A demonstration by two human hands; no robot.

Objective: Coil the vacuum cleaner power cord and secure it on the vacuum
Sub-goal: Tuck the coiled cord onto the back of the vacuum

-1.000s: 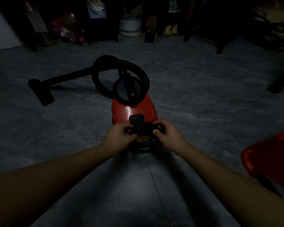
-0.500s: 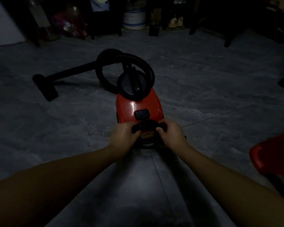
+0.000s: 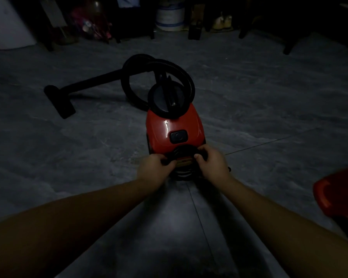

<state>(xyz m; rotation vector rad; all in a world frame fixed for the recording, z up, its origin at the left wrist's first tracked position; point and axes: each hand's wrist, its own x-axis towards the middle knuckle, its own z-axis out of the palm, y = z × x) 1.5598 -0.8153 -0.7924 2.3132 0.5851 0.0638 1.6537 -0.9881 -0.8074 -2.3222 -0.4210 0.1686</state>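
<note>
Both hands, left hand (image 3: 156,164) and right hand (image 3: 212,163), grip the coiled cord (image 3: 184,151) against the red vacuum's (image 3: 174,125) rear.

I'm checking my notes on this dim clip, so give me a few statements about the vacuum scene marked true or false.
1. Both hands grip the coiled cord at the near end of the red vacuum. True.
2. The left hand is resting on the floor. False: it holds the coil, as does the right hand.
3. The hose loops beyond the vacuum body. True.
4. The floor nozzle lies to the right of the vacuum. False: it lies to its left.
</note>
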